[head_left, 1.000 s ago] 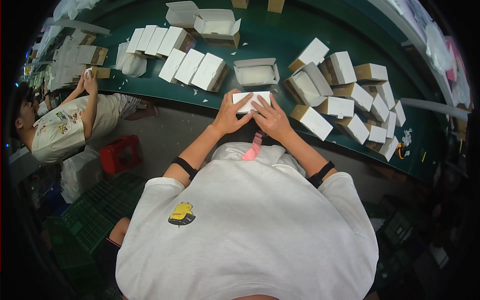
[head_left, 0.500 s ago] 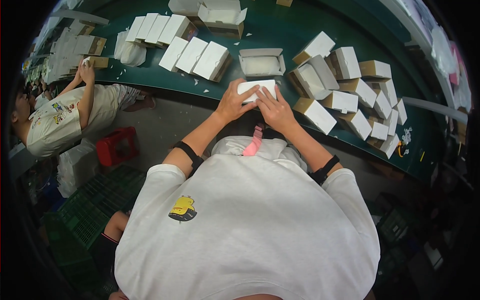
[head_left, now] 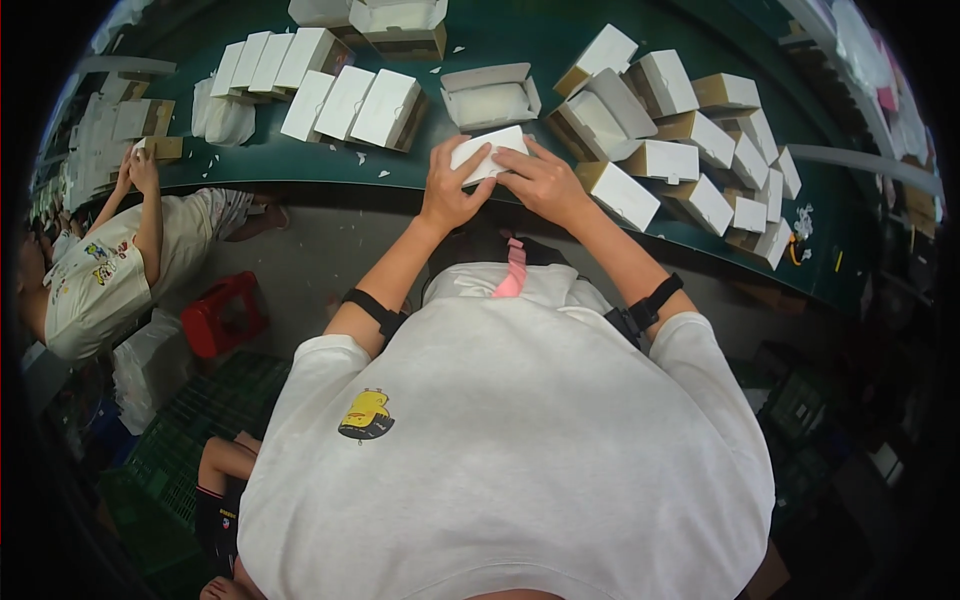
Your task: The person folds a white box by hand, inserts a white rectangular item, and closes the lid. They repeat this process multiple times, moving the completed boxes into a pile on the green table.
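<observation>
Between my two hands is a small white box [head_left: 489,155], held at the near edge of the green table. My left hand [head_left: 449,185] grips its left side, fingers curled round it and the thumb toward the front. My right hand [head_left: 541,180] is closed on the right side, with fingers lying over the top face. The box is tilted, its right end turned a little away. Just beyond it stands an open box [head_left: 488,77] with a whitish wrapped item inside. What this item is, I cannot make out.
Closed white boxes [head_left: 345,101] stand in rows at the left, beside a white plastic bag [head_left: 228,120]. More boxes [head_left: 665,160] cluster at the right, near an open box [head_left: 602,117]. A co-worker [head_left: 120,255] works farther left. A red stool [head_left: 224,314] stands on the floor.
The box in my hands has tilted, its right end swinging away from me. The whole view has shifted, so the table's things appear farther left and higher.
</observation>
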{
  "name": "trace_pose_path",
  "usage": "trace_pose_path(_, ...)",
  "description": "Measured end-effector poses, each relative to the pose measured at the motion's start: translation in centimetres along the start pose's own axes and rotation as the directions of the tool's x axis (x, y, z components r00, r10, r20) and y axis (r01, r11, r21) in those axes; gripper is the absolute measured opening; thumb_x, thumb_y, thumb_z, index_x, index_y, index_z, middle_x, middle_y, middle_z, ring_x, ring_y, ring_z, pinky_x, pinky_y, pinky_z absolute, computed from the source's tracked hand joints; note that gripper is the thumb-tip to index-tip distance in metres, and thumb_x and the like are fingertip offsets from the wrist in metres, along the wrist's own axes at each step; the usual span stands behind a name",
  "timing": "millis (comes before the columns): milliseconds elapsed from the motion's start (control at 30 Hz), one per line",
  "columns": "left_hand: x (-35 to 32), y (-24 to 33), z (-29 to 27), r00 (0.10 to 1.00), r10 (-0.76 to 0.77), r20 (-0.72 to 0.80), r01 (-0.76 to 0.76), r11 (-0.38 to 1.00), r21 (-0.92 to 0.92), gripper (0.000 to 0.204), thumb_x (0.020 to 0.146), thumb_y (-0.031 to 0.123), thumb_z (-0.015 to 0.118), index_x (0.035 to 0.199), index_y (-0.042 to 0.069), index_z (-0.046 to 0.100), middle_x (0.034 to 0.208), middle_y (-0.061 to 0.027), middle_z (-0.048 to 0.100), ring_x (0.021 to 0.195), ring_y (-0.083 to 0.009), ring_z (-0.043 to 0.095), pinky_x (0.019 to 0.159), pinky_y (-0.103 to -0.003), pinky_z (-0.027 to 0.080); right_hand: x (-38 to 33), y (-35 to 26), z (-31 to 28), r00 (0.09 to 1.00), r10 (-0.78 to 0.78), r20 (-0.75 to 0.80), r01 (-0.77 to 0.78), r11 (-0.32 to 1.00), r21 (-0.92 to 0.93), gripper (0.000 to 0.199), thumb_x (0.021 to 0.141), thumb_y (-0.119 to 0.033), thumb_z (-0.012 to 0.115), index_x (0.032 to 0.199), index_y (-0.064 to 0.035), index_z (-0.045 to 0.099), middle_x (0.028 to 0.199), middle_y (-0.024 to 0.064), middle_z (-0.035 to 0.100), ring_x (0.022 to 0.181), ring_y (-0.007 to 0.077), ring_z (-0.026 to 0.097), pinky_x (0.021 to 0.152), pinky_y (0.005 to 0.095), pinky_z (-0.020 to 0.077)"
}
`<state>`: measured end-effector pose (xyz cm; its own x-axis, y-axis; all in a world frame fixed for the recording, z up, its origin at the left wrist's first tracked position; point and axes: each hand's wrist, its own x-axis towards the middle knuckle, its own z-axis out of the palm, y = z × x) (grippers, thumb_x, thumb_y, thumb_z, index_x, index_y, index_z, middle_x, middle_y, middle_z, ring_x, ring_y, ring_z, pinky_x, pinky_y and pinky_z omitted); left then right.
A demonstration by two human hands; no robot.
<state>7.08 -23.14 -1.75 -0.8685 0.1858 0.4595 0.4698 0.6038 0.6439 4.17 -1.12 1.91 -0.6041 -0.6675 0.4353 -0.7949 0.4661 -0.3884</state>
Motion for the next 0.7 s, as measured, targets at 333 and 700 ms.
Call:
trace_pose_path(333, -0.1, 0.6, 0.2, 0.997, -0.075, -0.011, 0.073, 0.989, -0.126, 0.045, 0.083, 0.015, 0.080, 0.128, 0.017, 0.077, 0.134, -0.0228, 0.056, 0.123, -0.0421, 0.051, 0.107, -0.049, 0.043, 0.9, -0.2, -1.1, 0.995, -0.091, 0.029, 0.093, 0.992, -0.081, 0.018, 0.081, -0.007, 0.077, 0.099, -0.0079, 0.076, 0.120, 0.0090, 0.075, 0.122, 0.0251, 0.069, 0.109, 0.0532, 0.0521)
trace_pose_path(700, -0.1, 1.0, 0.8, 0.997, -0.028, -0.073, 0.026, 0.999, -0.022, 0.041, 0.083, 0.010, 0.079, 0.124, 0.017, 0.080, 0.134, -0.0225, 0.055, 0.122, -0.0417, 0.052, 0.106, -0.048, 0.044, -0.2, -0.1, 0.4, 0.996, 0.050, -0.078, -0.050, 0.999, -0.002, 0.013, 0.084, -0.007, 0.074, 0.098, -0.0074, 0.074, 0.120, 0.0031, 0.074, 0.115, 0.0229, 0.071, 0.100, 0.0441, 0.0575)
